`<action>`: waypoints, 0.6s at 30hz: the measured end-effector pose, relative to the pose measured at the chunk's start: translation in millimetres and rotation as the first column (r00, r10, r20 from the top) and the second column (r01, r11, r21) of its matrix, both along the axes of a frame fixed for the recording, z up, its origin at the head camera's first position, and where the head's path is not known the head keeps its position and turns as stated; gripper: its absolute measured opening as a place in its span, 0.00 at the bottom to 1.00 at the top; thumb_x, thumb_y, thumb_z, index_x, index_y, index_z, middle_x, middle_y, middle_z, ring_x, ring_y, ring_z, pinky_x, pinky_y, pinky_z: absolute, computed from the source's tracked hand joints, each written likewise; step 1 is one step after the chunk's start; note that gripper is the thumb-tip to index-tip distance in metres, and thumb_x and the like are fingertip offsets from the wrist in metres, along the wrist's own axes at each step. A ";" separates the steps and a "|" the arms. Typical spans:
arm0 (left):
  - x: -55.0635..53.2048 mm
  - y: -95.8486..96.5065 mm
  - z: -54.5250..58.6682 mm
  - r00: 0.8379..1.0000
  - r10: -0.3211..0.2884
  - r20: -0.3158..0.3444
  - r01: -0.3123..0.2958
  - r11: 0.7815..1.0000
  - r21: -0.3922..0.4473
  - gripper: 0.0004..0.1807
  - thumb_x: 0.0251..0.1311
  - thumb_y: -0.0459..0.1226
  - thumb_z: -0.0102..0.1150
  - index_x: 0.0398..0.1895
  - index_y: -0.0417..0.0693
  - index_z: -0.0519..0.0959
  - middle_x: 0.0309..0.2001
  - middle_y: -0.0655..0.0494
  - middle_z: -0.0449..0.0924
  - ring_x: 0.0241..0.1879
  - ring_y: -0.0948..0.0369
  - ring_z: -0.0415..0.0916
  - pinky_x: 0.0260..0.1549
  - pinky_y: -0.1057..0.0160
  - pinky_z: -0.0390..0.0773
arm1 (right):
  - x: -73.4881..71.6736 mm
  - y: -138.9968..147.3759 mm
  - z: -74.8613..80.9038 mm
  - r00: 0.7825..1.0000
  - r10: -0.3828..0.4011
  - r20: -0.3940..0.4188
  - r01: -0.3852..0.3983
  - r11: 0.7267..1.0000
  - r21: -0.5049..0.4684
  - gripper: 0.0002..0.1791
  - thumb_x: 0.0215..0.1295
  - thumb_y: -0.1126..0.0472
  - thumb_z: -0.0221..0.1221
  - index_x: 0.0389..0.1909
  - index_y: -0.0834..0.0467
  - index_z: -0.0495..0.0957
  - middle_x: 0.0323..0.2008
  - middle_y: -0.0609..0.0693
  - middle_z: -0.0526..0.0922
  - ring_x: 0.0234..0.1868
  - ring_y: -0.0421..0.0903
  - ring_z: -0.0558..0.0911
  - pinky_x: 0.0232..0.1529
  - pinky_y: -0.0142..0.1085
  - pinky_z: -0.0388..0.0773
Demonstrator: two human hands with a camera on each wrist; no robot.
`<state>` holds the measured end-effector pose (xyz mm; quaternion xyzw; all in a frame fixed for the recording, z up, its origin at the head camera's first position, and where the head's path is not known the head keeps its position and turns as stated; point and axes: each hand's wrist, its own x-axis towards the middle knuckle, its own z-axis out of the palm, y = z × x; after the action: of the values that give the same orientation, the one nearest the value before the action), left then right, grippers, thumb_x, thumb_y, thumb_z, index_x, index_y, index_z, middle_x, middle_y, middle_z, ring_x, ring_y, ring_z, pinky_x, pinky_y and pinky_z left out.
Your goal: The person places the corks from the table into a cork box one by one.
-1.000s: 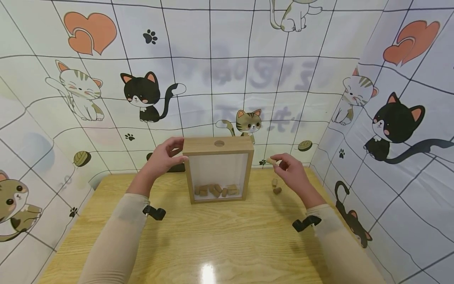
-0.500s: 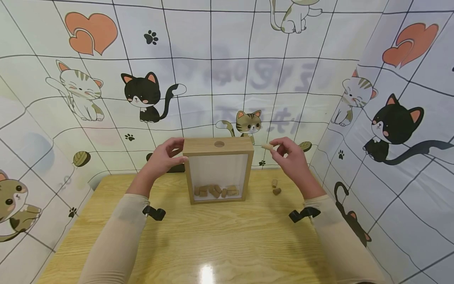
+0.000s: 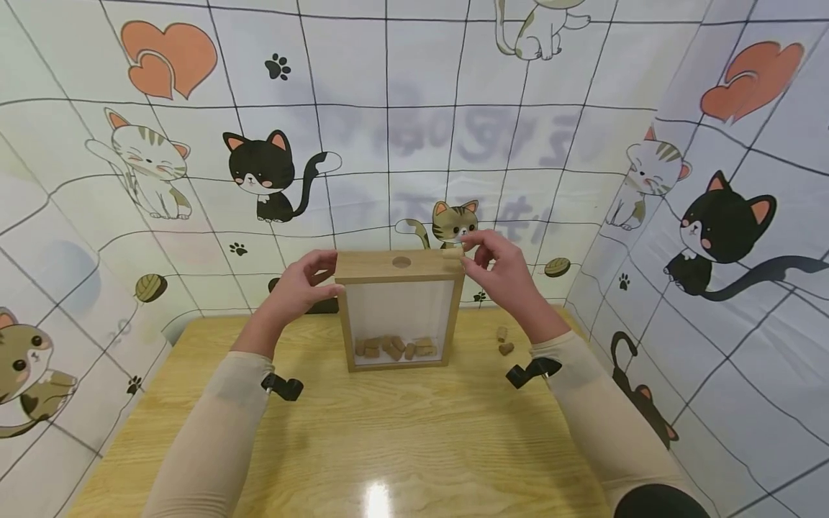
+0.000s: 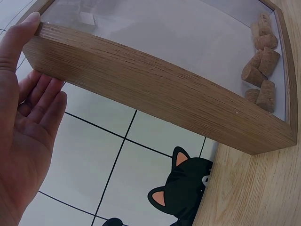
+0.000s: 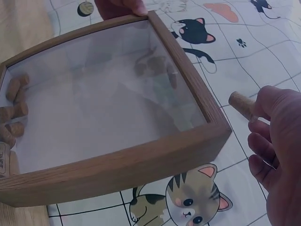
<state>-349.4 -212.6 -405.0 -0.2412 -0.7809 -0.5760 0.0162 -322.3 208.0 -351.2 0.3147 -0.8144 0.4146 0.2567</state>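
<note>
A wooden shadow box (image 3: 399,267) with a clear front stands upright on the table, a round hole (image 3: 401,262) in its top. Several corks (image 3: 391,347) lie along its bottom, seen closer as corks (image 4: 266,61) in the left wrist view. My left hand (image 3: 303,286) grips the box's upper left corner, thumb on the front edge and fingers behind. Between thumb and fingertips, my right hand (image 3: 501,270) pinches a single cork (image 5: 242,105). In the head view that cork overlaps the right end of the box's top; in the right wrist view it is apart from the frame.
Two loose corks, an upright cork (image 3: 501,334) and a lying cork (image 3: 506,349), are on the table (image 3: 401,432) right of the box. A dark object (image 3: 322,307) shows behind the box's left side. A cat-printed cloth (image 3: 363,144) hangs close around the back and sides.
My right hand has lifted the cork and carried it left, from over the loose corks to the box's upper right corner. The left hand and the box have stayed put.
</note>
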 end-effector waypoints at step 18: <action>-0.6 0.2 0.8 1.000 0.002 -0.002 -0.002 1.000 -0.007 0.40 0.69 0.33 0.77 0.81 0.41 0.69 0.71 0.40 0.75 0.76 0.42 0.71 0.81 0.46 0.68 | -16.9 -42.8 16.4 0.995 0.062 0.074 -0.070 0.991 0.118 0.11 0.77 0.66 0.69 0.57 0.60 0.87 0.40 0.52 0.84 0.32 0.47 0.77 0.31 0.39 0.76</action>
<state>-350.0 -212.4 -404.2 -0.2413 -0.7830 -0.5730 0.0167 -339.3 165.2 -334.8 0.3415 -0.8356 0.3838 0.1946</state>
